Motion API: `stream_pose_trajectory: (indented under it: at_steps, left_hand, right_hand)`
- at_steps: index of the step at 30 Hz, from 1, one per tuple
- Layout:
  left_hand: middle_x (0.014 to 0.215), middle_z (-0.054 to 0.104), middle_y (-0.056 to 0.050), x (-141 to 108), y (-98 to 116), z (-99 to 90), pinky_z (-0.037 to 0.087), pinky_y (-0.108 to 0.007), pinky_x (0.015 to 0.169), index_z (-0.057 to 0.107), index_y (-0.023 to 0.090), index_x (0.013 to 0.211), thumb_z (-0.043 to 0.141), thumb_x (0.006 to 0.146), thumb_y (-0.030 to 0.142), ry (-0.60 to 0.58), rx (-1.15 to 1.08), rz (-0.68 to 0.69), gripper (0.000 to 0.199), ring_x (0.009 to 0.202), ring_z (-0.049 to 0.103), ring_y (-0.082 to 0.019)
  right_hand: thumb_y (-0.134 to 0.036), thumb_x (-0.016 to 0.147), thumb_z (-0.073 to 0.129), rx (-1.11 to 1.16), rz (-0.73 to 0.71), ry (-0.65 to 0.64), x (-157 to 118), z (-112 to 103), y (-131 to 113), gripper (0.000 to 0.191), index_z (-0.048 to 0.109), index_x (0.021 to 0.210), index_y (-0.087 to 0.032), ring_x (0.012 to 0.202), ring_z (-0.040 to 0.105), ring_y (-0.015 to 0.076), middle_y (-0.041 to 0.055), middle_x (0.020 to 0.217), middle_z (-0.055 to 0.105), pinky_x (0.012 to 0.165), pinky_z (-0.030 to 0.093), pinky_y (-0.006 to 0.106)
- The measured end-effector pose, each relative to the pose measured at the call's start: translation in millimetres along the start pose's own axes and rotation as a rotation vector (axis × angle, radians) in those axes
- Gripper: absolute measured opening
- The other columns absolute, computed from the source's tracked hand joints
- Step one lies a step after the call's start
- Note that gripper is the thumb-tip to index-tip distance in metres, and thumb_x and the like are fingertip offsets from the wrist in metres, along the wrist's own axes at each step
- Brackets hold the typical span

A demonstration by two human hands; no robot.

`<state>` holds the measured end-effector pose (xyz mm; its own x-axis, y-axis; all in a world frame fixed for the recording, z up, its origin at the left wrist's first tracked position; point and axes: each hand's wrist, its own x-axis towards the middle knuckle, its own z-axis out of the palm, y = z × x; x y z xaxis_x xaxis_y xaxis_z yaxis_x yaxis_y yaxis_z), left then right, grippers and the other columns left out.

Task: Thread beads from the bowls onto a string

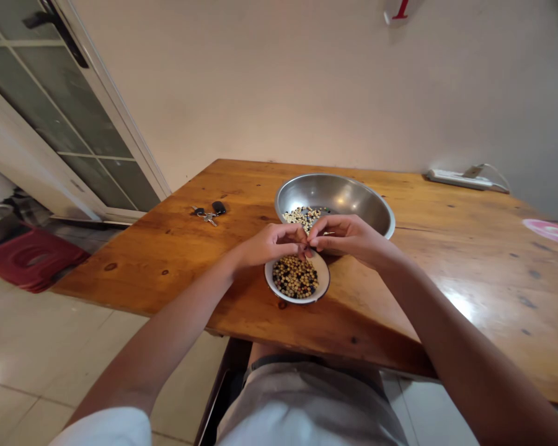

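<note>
Pinching over small white enamel dish (297, 298), left hand (272, 243) and right hand (348, 238) curled closed, fingertips nearly meeting, anything held too small to tell. Dish holds mixed beans (295, 277); steel bowl (335, 189) with pale beans (302, 217) just far of it on wooden table (446, 248); car keys (208, 214) left.

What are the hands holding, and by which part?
The left hand and right hand meet at the fingertips above the small white bowl; whatever they pinch there is too small to tell.

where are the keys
In the head view, the metal keys with a black fob lie on the wooden table, left of the large stainless steel bowl and beyond the person's left hand.
</note>
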<state>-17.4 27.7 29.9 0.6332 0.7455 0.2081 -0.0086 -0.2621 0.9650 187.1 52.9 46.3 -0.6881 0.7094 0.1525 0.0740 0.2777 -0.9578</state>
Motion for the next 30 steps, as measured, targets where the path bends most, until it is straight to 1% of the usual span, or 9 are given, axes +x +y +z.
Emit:
stream_pose_trajectory:
  at_steps: [3, 5, 9, 12, 16, 22, 30]
  left_hand:
    - [0.081, 0.065, -0.004, 0.8, -0.8, 0.6, 0.049, -0.027, 0.076, 0.056, 0.013, 0.079, 0.06, 0.08, 0.02, 0.026, -0.009, -0.002, 0.008, 0.078, 0.063, -0.012]
    - [0.081, 0.065, -0.004, 0.9, -1.1, 0.8, 0.049, -0.027, 0.075, 0.055, 0.013, 0.078, 0.06, 0.08, 0.021, 0.036, 0.001, -0.015, 0.01, 0.078, 0.063, -0.012]
    - [0.077, 0.066, -0.003, 0.3, -2.2, 0.7, 0.049, -0.027, 0.075, 0.055, 0.014, 0.076, 0.061, 0.08, 0.025, 0.066, 0.047, -0.033, 0.013, 0.076, 0.063, -0.012]
    - [0.075, 0.066, -0.002, 0.4, -3.6, -0.1, 0.048, -0.027, 0.074, 0.054, 0.014, 0.076, 0.062, 0.08, 0.027, 0.07, 0.063, -0.038, 0.015, 0.074, 0.063, -0.012]
    - [0.074, 0.066, -0.002, 0.4, -4.0, -0.2, 0.047, -0.027, 0.074, 0.054, 0.014, 0.075, 0.062, 0.079, 0.028, 0.067, 0.083, -0.04, 0.017, 0.074, 0.062, -0.012]
    - [0.073, 0.065, -0.002, -0.5, -2.5, 0.8, 0.047, -0.027, 0.073, 0.054, 0.014, 0.076, 0.061, 0.079, 0.029, 0.08, 0.093, -0.041, 0.016, 0.073, 0.061, -0.012]
    - [0.072, 0.065, -0.003, 0.0, -3.0, -0.6, 0.046, -0.027, 0.072, 0.053, 0.014, 0.073, 0.061, 0.079, 0.028, 0.071, 0.104, -0.048, 0.017, 0.072, 0.06, -0.012]
  right_hand:
    - [-0.031, 0.073, 0.072, -0.001, -0.018, 0.042, 0.9, 0.0, 1.7, 0.016, 0.066, 0.083, -0.021, 0.075, 0.061, 0.0134, 0.0004, 0.076, 0.065, 0.073, 0.05, 0.031]
    - [-0.028, 0.072, 0.073, 0.015, -0.041, 0.057, 1.4, -0.2, 2.6, 0.018, 0.065, 0.086, -0.022, 0.079, 0.061, 0.0135, 0.0001, 0.08, 0.065, 0.076, 0.05, 0.03]
    - [-0.023, 0.071, 0.074, 0.061, -0.07, 0.062, 1.8, -1.3, 4.3, 0.022, 0.063, 0.089, -0.022, 0.087, 0.061, 0.0139, 0.0005, 0.088, 0.063, 0.083, 0.05, 0.031]
    - [-0.022, 0.07, 0.075, 0.108, -0.079, 0.062, 2.0, -2.6, 6.2, 0.025, 0.061, 0.091, -0.023, 0.087, 0.06, 0.0128, 0.0001, 0.093, 0.061, 0.082, 0.05, 0.03]
    - [-0.021, 0.07, 0.075, 0.165, -0.072, 0.031, 2.2, -3.3, 7.6, 0.026, 0.06, 0.092, -0.022, 0.086, 0.062, 0.0123, -0.0004, 0.094, 0.06, 0.081, 0.051, 0.028]
    - [-0.021, 0.072, 0.074, 0.158, -0.075, 0.015, 1.2, -3.1, 5.1, 0.025, 0.061, 0.092, -0.022, 0.089, 0.063, 0.0141, 0.0007, 0.095, 0.062, 0.082, 0.052, 0.03]
    - [-0.024, 0.071, 0.074, 0.069, -0.098, 0.059, 0.8, -3.3, 6.7, 0.027, 0.06, 0.094, -0.022, 0.091, 0.06, 0.0151, 0.002, 0.099, 0.061, 0.084, 0.051, 0.033]
